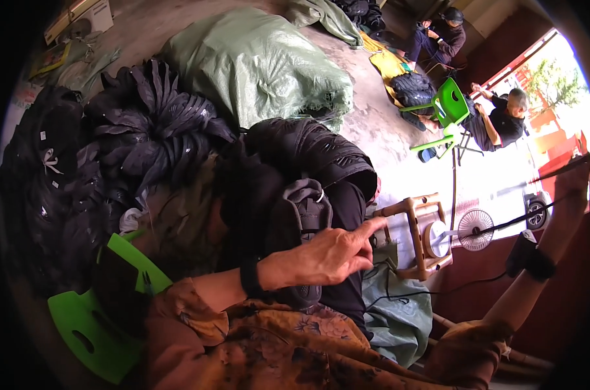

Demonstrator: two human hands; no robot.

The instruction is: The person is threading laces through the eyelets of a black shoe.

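A dark grey shoe lies on my lap, its opening facing away from me. My left hand is over its right side, index finger stretched out and the other fingers curled in; whatever they hold, if anything, is hidden. My right hand is raised far out to the right at the dim rim of the view and appears closed on a thin black cord. The cord runs from there back toward the middle, and its other end is unclear. Both wrists wear black bands.
Heaps of black shoe parts lie at left, beside a green-grey woven sack. A green chair stands at lower left. On the right are a bamboo stool and a small fan. Two people sit farther off near a green chair.
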